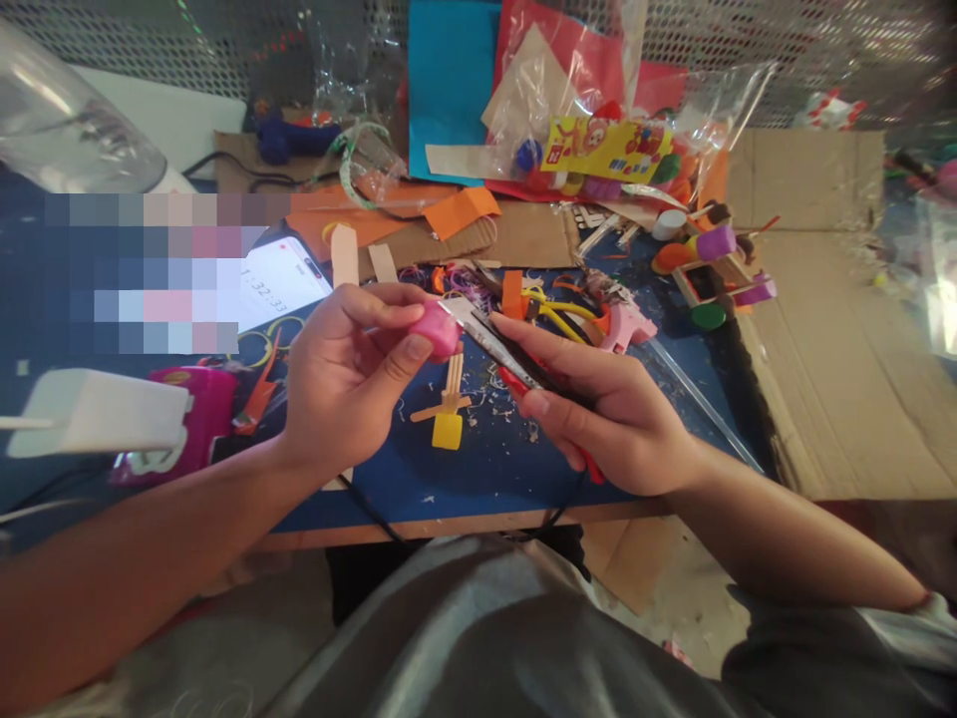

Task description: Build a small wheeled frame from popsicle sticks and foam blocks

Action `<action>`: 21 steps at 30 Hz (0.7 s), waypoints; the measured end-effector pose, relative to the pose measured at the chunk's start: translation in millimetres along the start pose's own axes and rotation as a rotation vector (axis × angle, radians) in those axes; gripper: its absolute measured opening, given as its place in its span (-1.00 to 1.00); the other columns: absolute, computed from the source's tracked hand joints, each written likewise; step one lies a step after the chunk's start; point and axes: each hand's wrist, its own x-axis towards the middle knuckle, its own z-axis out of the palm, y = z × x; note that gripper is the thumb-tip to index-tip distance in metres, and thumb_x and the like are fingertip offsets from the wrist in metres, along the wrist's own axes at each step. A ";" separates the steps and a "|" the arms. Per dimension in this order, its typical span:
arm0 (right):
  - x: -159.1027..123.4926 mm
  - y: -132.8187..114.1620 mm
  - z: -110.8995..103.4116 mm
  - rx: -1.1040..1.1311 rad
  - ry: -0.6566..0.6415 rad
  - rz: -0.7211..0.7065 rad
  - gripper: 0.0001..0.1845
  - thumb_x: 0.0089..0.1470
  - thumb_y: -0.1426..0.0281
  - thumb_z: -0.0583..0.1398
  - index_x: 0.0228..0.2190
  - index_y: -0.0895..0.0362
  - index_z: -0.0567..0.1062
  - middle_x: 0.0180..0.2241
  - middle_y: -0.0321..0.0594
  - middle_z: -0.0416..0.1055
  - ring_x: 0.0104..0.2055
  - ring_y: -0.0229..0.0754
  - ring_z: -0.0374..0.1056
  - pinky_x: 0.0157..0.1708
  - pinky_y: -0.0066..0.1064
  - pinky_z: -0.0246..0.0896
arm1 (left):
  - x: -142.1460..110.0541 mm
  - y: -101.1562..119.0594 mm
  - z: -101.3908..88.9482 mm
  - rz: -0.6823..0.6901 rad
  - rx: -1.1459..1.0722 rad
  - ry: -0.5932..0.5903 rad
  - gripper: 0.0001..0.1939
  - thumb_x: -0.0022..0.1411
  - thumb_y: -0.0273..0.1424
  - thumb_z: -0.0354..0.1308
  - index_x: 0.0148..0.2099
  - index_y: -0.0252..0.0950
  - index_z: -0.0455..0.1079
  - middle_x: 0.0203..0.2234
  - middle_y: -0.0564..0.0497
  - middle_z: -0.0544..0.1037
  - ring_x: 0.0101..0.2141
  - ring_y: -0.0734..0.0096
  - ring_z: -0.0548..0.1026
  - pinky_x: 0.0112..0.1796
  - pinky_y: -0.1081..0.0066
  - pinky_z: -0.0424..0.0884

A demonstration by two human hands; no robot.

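Note:
Between the thumb and fingers of my left hand is a small pink rounded piece, whose material I cannot make out. My right hand is closed round a utility knife with black and red parts, its blade tip pointing left. That tip meets the upper right side of the pink piece, above the table. Below them, a yellow block lies joined to several thin wooden sticks, with a short crosspiece. The palm side of my right hand is partly hidden.
A phone showing a timer lies left, near a white charger. A pink glue gun, yellow-handled tool and scraps lie beyond my hands. A small wheeled model stands right, beside cardboard.

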 end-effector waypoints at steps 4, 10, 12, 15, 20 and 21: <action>0.9 2.5 1.3 0.125 -0.022 0.062 -0.23 0.59 0.21 0.30 0.63 0.16 0.32 -0.52 -0.41 0.47 -0.69 -0.32 0.30 -0.74 -0.50 0.25 | -0.4 3.1 -0.8 0.004 0.075 0.021 -0.82 0.47 -0.33 0.57 -0.03 -0.08 0.62 0.04 0.02 0.73 -0.17 0.35 0.78 -0.10 0.22 0.87; 1.5 3.7 2.7 -0.056 0.042 -0.022 -0.26 0.58 0.21 0.29 0.62 0.13 0.37 -0.35 -0.25 0.69 -0.53 -0.20 0.55 -0.55 -0.40 0.58 | -2.8 -0.2 -3.7 -0.002 0.051 0.010 -0.75 0.46 -0.26 0.59 0.01 -0.13 0.60 0.03 -0.03 0.73 -0.17 0.34 0.78 -0.08 0.22 0.86; 3.6 6.3 2.0 -0.224 0.078 -0.161 -0.31 0.57 0.27 0.28 0.58 0.14 0.43 -0.11 -0.09 0.80 -0.21 -0.03 0.76 -0.19 -0.24 0.79 | -3.7 -2.8 -4.9 -0.042 0.003 -0.007 -0.75 0.47 -0.24 0.58 0.05 -0.11 0.60 0.00 -0.02 0.74 -0.18 0.32 0.78 -0.09 0.20 0.86; 8.1 14.8 0.9 -0.442 0.133 -0.371 -0.32 0.52 0.35 0.26 0.56 0.14 0.47 0.14 0.02 0.78 0.16 0.12 0.76 0.17 -0.09 0.76 | -4.4 -5.1 -6.8 -0.099 -0.056 -0.020 -0.77 0.49 -0.24 0.57 0.06 -0.10 0.62 -0.05 0.00 0.75 -0.18 0.30 0.78 -0.11 0.18 0.87; 9.9 23.9 1.1 -0.578 0.216 -0.463 -0.33 0.50 0.35 0.25 0.55 0.06 0.49 0.05 -0.04 0.79 0.04 0.04 0.77 0.05 -0.16 0.77 | -3.9 -5.7 -9.1 -0.138 -0.082 -0.042 -0.75 0.49 -0.22 0.56 0.07 -0.09 0.61 -0.06 0.00 0.75 -0.18 0.29 0.80 -0.10 0.20 0.87; 9.0 22.5 1.0 -0.542 0.195 -0.440 -0.33 0.51 0.33 0.26 0.54 0.07 0.49 0.00 -0.06 0.79 -0.02 0.02 0.76 0.00 -0.19 0.77 | -3.7 -5.6 -9.0 -0.141 -0.080 -0.047 -0.74 0.49 -0.21 0.56 0.07 -0.10 0.61 -0.06 0.00 0.75 -0.18 0.28 0.80 -0.10 0.20 0.86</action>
